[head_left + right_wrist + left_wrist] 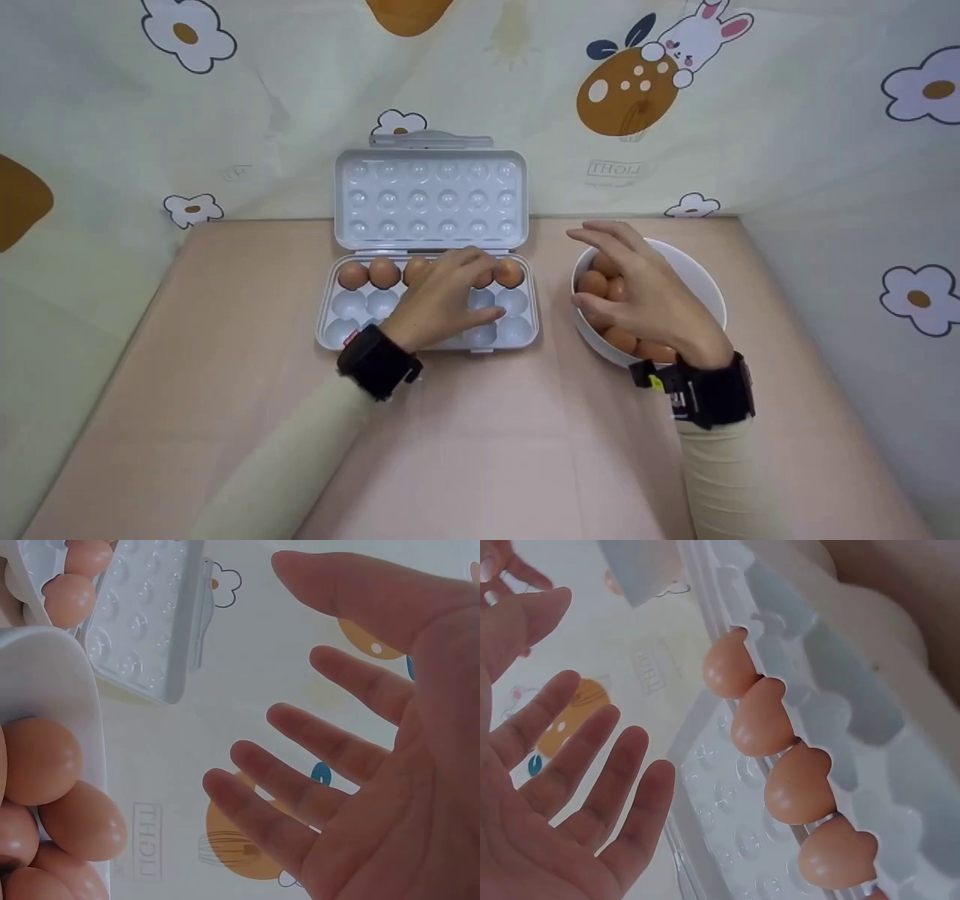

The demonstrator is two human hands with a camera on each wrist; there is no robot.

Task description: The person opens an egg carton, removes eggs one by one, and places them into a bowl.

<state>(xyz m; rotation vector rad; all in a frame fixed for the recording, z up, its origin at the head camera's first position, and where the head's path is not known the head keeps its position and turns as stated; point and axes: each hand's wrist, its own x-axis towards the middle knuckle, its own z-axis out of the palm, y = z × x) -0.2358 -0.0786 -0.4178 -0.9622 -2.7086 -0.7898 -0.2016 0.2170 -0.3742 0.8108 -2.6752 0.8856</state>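
Pink table [480,450] with egg tray [337,315] and white bowl [701,281].

The left hand [442,300] hides part of the egg tray's [334,319] back-row eggs [384,273].

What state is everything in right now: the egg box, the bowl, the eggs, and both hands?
Pale grey plastic egg tray: lid open, upright at the back.
Brown eggs in tray: fill the back row; front cups empty.
White round bowl: holds several brown eggs.
Left hand: open, empty, over the tray.
Right hand: open, empty, above the bowl.
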